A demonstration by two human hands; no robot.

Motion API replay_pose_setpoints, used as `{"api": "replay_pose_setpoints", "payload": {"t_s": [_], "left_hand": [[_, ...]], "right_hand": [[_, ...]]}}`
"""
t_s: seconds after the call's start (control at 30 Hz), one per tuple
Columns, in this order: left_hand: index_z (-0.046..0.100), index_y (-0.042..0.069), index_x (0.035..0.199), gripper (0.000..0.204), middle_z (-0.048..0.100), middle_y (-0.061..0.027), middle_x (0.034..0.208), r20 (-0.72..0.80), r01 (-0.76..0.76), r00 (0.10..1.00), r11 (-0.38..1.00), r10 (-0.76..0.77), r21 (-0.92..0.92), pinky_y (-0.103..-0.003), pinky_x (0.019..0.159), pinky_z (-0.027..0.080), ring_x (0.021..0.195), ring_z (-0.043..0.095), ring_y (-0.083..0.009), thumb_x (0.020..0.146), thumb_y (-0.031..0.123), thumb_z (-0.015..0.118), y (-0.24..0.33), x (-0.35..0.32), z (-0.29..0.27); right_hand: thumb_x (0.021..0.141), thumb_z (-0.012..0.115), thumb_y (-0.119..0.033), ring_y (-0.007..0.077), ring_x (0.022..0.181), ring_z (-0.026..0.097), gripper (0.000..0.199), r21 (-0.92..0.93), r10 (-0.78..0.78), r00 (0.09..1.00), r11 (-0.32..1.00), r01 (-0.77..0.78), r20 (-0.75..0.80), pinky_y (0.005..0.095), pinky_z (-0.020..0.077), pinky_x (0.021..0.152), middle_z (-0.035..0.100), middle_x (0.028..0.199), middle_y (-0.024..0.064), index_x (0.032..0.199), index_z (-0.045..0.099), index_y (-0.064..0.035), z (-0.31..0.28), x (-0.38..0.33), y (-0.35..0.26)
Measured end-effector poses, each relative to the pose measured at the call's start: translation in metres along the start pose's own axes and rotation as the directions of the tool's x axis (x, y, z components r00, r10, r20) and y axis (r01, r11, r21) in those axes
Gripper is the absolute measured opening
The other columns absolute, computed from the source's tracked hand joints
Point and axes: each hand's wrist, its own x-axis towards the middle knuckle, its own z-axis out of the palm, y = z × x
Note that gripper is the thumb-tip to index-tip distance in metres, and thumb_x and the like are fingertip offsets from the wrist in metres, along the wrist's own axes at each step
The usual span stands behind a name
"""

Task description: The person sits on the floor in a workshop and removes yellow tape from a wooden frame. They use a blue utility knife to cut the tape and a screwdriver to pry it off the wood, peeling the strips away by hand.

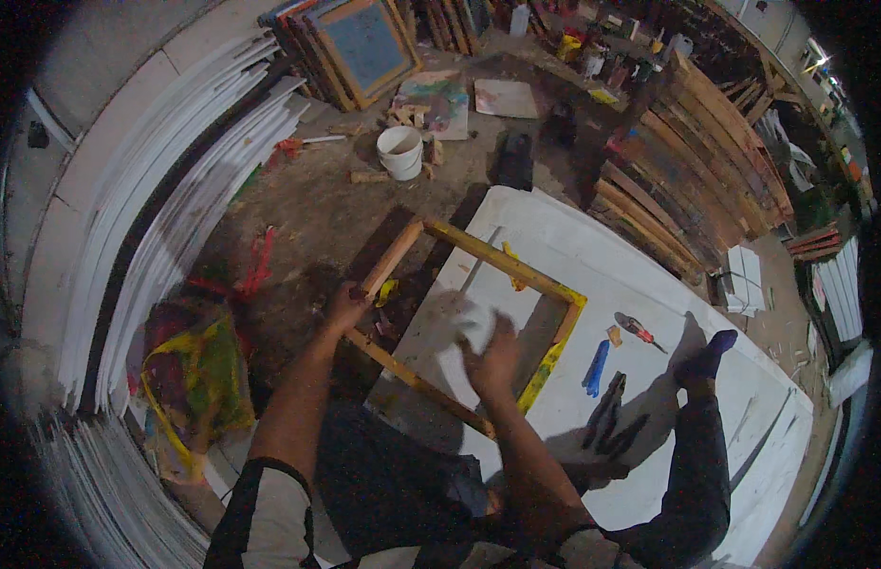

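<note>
Wooden frame (478, 313), yellow-stained, is laid at centre, half on white board (649, 284), half over dirt floor (307, 218). Its 9 o'clock rail is gripped by left hand (345, 308). White cloth (473, 327) is pressed w/ right hand (492, 360), fingers closed on it, inside frame. White bucket (400, 152) at 12 o'clock; blue tool (597, 368) at 3.

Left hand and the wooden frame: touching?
Touching. The head view shows the left hand closed around the left side bar of the wooden frame, fingers wrapped on the wood with no gap.
</note>
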Motion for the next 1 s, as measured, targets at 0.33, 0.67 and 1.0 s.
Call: {"api": "replay_pose_setpoints", "payload": {"t_s": [0.33,0.67,1.0], "left_hand": [[0.064,0.006,0.122,0.052,0.071,-0.0204,0.102,0.187,-0.066,0.979,0.740,-0.082,0.670,-0.048,0.082,0.055,0.097,0.069,-0.0384,0.084,0.038,0.076,0.144,-0.015,0.003],[0.072,0.006,0.112,0.048,0.073,-0.0211,0.104,0.196,0.147,0.877,0.633,-0.439,0.760,-0.045,0.086,0.056,0.096,0.072,-0.0352,0.076,0.038,0.078,0.194,-0.106,0.007],[0.068,0.005,0.119,0.060,0.070,-0.0226,0.111,0.462,-0.126,0.839,0.724,-0.287,0.678,-0.047,0.094,0.052,0.108,0.067,-0.0391,0.078,0.046,0.080,0.242,-0.175,0.072]], "right_hand": [[0.098,0.055,-0.047,0.0383,0.099,0.064,0.055,0.483,0.533,0.821,0.674,-0.559,0.207,0.0470,0.0521,0.086,0.066,0.111,0.0172,0.130,0.055,-0.0024,-0.076,-0.103,0.112],[0.090,0.066,-0.028,0.0434,0.102,0.064,0.060,0.008,0.139,0.983,0.990,-0.139,-0.121,0.0513,0.0519,0.087,0.066,0.106,0.0273,0.137,0.049,0.0072,-0.111,-0.021,0.235],[0.086,0.069,-0.027,0.0440,0.130,0.045,0.079,-0.415,0.018,0.985,0.906,-0.089,-0.172,0.0487,0.0401,0.109,0.048,0.140,0.0265,0.148,0.034,0.0073,-0.137,-0.026,0.279]]}}
